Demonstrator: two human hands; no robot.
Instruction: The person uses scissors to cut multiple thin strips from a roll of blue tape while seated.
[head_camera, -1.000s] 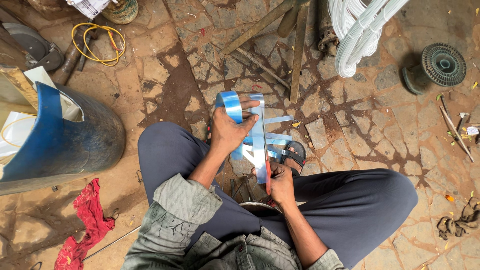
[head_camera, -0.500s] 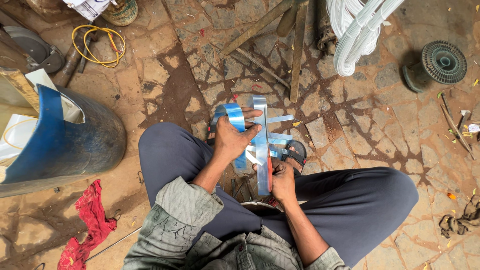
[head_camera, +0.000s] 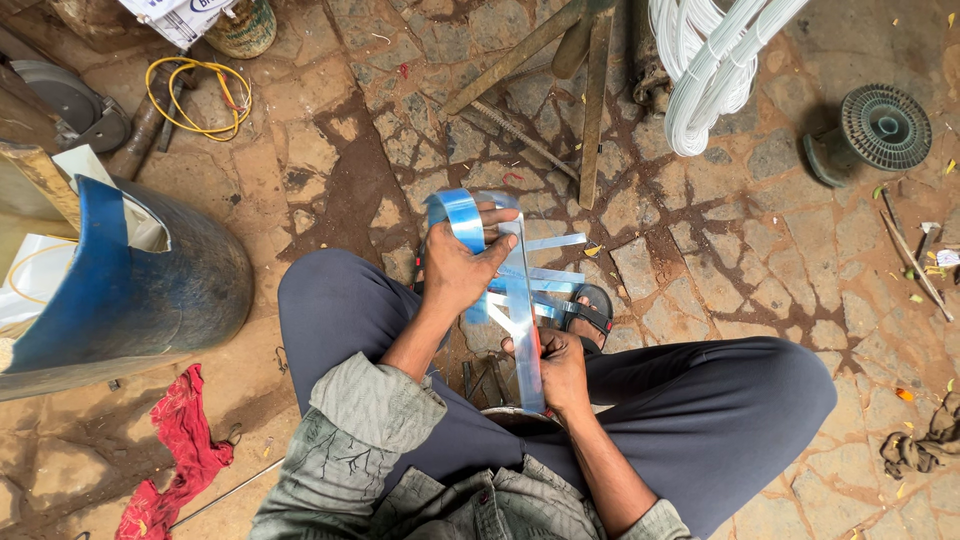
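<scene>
The person sits cross-legged on the stone floor, and two hands work over the lap. The right hand is nearest, low in the middle; its fingers are closed around the lower part of one long shiny metal strip, which stands almost upright from the lap toward 12 o'clock. The left hand is just above, at 11 o'clock from the right one; its fingers are wrapped over the upper part of the same strip, where the metal bends into a loop with a blue shine. The strip is thin, flat and mirror-like, silver with blue reflections. Behind it, at 2 o'clock from the left hand, about three shorter strip pieces lie crossing on the floor; the exact count I cannot tell. One black sandal shows on a foot just right of the strip.

At 9 o'clock lies one blue barrel on its side, and at 7 o'clock one red cloth. Farther, at 11 o'clock, one loop of yellow wire lies on the floor. At 12 o'clock there are several long rusty metal bars. At 1 o'clock hangs one bundle of white tubing, and at 2 o'clock rests one round dark ribbed disc
</scene>
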